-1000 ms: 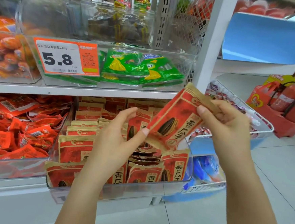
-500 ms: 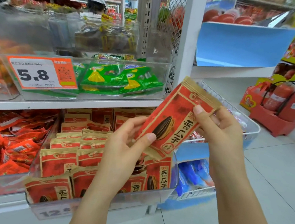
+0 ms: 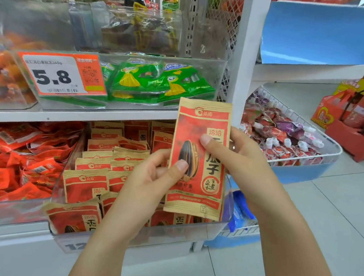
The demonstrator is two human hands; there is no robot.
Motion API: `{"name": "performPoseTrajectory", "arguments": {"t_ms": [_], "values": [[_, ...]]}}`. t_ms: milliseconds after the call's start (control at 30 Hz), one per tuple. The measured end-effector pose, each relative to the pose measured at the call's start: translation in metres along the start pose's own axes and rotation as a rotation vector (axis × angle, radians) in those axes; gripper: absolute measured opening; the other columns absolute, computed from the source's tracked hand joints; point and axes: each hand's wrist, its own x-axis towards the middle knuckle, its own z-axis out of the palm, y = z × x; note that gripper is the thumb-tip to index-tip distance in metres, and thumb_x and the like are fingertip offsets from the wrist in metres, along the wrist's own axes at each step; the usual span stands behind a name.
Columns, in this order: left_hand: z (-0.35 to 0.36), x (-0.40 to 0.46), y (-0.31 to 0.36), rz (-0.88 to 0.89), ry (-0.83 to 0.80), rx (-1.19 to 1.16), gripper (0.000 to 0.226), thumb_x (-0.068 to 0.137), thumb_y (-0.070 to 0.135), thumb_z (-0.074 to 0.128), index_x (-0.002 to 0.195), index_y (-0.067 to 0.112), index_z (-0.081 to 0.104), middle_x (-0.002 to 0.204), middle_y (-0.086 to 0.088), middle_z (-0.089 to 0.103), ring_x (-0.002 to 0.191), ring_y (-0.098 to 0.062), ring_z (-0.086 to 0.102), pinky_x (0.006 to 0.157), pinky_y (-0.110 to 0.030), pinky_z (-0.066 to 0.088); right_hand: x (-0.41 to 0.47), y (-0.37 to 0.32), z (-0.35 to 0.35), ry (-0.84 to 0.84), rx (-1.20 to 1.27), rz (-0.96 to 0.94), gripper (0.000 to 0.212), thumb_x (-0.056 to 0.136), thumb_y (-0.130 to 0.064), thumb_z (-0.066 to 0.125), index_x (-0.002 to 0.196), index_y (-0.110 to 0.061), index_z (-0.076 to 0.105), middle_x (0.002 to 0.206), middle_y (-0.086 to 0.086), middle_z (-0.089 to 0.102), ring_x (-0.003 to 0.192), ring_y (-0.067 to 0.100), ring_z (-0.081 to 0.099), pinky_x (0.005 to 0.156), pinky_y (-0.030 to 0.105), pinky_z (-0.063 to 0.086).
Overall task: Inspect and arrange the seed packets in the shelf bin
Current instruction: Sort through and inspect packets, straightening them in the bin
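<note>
- Seed packet (image 3: 199, 158) — flat, rectangular, red with tan crimped borders and a striped sunflower seed printed on it — is held upright in front of the shelf bin's right front corner.
- Left hand (image 3: 151, 185) pinches its lower left edge, thumb on the front; right hand (image 3: 242, 162) grips the right edge, thumb across the print.
- Shelf bin (image 3: 169, 235), clear rigid plastic, holds rows of matching packets (image 3: 86, 184) behind the hands.
- Glossy orange-red wrappers (image 3: 22, 158) fill the bin at its left.
- Above, green packets (image 3: 159, 81) and a 5.8 price tag (image 3: 59, 73) — at right, a white wire basket (image 3: 328, 153) of sweets.
</note>
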Motion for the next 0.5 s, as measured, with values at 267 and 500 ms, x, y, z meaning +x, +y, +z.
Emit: {"name": "performPoseTrajectory", "arguments": {"t_ms": [267,500], "values": [[-0.016,-0.001,0.001,0.043,0.098,-0.013,0.038,0.089,0.033,0.053,0.126,0.023,0.058,0.103,0.0,0.076,0.097,-0.017,0.072,0.078,-0.03,0.058,0.006,0.005,0.011,-0.191,-0.124,0.093,0.045,0.075,-0.012,0.077,0.118,-0.018,0.064,0.096,-0.004,0.076,0.087,0.012,0.073,0.074,0.021,0.057],[-0.026,-0.001,0.003,0.0,-0.002,0.044,0.037,0.088,0.032,0.055,0.124,0.022,0.058,0.098,-0.005,0.077,0.094,-0.019,0.073,0.081,-0.028,0.058,0.005,0.006,0.014,-0.122,-0.056,0.109,0.029,0.076,-0.012,0.075,0.105,-0.013,0.07,0.089,0.002,0.077,0.078,0.016,0.074,0.067,0.023,0.058]]}}
